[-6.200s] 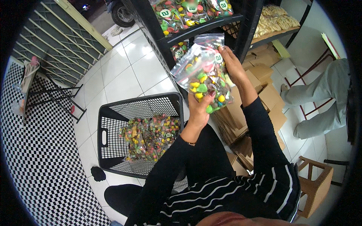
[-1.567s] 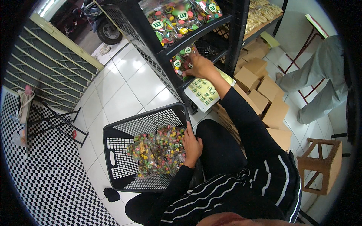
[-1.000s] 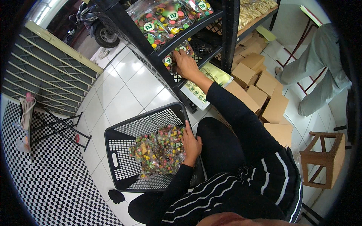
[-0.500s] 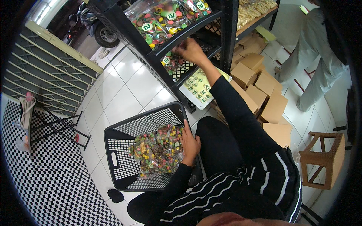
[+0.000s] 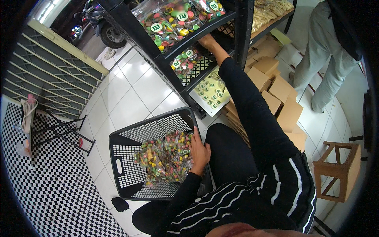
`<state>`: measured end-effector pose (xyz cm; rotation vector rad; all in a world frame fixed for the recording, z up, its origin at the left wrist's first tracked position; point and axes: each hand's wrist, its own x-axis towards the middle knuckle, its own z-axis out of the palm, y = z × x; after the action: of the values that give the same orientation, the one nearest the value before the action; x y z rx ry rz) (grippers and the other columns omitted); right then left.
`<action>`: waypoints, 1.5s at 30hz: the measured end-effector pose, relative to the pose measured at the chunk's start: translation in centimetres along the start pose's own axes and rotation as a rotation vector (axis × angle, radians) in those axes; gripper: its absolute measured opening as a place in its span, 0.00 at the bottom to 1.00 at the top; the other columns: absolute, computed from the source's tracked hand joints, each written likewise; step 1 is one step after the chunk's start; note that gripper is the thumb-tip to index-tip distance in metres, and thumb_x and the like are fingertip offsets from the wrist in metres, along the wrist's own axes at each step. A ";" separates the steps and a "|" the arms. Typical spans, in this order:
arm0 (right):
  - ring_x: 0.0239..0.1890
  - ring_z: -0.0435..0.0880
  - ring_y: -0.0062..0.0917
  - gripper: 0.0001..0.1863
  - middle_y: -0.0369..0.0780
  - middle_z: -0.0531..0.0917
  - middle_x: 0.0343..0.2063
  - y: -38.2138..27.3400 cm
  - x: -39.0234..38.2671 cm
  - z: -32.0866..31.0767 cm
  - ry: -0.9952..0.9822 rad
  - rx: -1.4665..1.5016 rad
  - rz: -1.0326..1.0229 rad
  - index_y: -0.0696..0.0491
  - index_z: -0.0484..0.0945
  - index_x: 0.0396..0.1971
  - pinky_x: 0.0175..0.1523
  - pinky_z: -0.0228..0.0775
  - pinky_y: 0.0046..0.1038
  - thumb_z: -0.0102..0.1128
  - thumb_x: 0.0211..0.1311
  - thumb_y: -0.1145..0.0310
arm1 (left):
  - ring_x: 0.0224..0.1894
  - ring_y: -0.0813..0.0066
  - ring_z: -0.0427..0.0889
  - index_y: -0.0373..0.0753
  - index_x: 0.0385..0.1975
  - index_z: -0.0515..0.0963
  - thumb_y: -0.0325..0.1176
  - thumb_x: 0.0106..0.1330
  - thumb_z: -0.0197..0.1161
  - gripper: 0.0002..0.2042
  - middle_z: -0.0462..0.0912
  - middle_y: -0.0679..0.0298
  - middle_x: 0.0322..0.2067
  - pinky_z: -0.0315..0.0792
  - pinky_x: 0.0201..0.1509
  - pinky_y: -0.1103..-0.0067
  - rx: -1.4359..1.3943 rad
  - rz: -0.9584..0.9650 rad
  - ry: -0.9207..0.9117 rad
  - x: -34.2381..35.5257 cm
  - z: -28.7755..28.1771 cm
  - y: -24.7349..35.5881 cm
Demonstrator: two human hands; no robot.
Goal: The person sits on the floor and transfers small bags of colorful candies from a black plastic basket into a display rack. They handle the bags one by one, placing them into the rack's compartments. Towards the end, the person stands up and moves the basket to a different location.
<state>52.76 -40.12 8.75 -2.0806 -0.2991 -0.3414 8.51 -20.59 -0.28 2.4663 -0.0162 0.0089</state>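
Note:
A black plastic basket (image 5: 118,138) sits on the floor before me, with clear bags of colourful round sweets (image 5: 164,158) lying in it. My left hand (image 5: 200,152) grips its right rim, fingers bent over the edge. Ahead, my right hand (image 5: 209,42) reaches into the lower tier of a black plastic shelf rack (image 5: 197,33); the tier above hides its fingers. Beside that hand, sweet bags with round labels (image 5: 184,62) rest on the lower tier. Larger sweet bags (image 5: 177,19) fill the tier above.
Brown cardboard boxes (image 5: 276,91) are piled to the right of the rack. A sheet of round labels (image 5: 209,93) lies below it. Another person's grey-trousered legs (image 5: 327,59) stand at far right, near a brown stool (image 5: 339,170). A folding metal gate (image 5: 51,75) is at left.
My right hand has moved rightward and deeper into the lower tier, away from the sweet bags there, and more of those bags now shows. My left hand stays on the basket rim.

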 end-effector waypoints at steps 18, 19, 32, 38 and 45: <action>0.56 0.71 0.44 0.24 0.52 0.72 0.53 3.1 2.0 -0.2 0.138 -0.361 -0.088 0.50 0.71 0.54 0.59 0.64 0.38 0.55 0.56 0.59 | 0.52 0.50 0.68 0.40 0.68 0.43 0.24 0.50 0.58 0.43 0.66 0.47 0.52 0.58 0.58 0.63 0.066 0.063 0.035 0.5 0.7 1.3; 0.54 0.73 0.44 0.23 0.51 0.74 0.51 0.3 0.6 1.3 0.176 -0.340 -0.031 0.51 0.72 0.51 0.57 0.66 0.38 0.56 0.55 0.60 | 0.52 0.51 0.68 0.40 0.68 0.43 0.24 0.50 0.58 0.43 0.66 0.48 0.52 0.58 0.58 0.63 0.088 0.035 0.059 0.3 0.1 0.5; 0.39 0.73 0.17 0.11 0.32 0.76 0.33 -8.7 -13.0 -8.7 -0.213 0.412 0.010 0.56 0.75 0.39 0.48 0.64 0.23 0.59 0.59 0.68 | 0.52 0.51 0.68 0.38 0.67 0.44 0.25 0.51 0.58 0.42 0.66 0.47 0.51 0.59 0.57 0.63 0.098 0.026 0.046 0.3 0.2 0.6; 0.40 0.77 0.27 0.13 0.40 0.79 0.33 -9.3 -12.7 -1.2 -0.416 0.008 -0.181 0.61 0.71 0.37 0.46 0.68 0.28 0.60 0.57 0.69 | 0.53 0.50 0.67 0.39 0.68 0.42 0.25 0.51 0.58 0.43 0.66 0.46 0.52 0.58 0.58 0.60 0.068 0.027 0.014 0.3 0.1 0.7; 0.41 0.79 0.44 0.28 0.51 0.79 0.34 -13.2 -15.3 -0.1 -0.158 -0.135 -0.060 0.60 0.73 0.37 0.46 0.69 0.37 0.73 0.40 0.57 | 0.53 0.50 0.67 0.40 0.68 0.42 0.25 0.51 0.58 0.43 0.65 0.47 0.52 0.58 0.57 0.59 0.066 -0.008 0.022 -0.1 -0.4 0.1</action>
<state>33.93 -34.76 13.82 -2.2395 -0.4446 -0.2392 8.45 -20.41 0.15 2.5320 0.0040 0.0334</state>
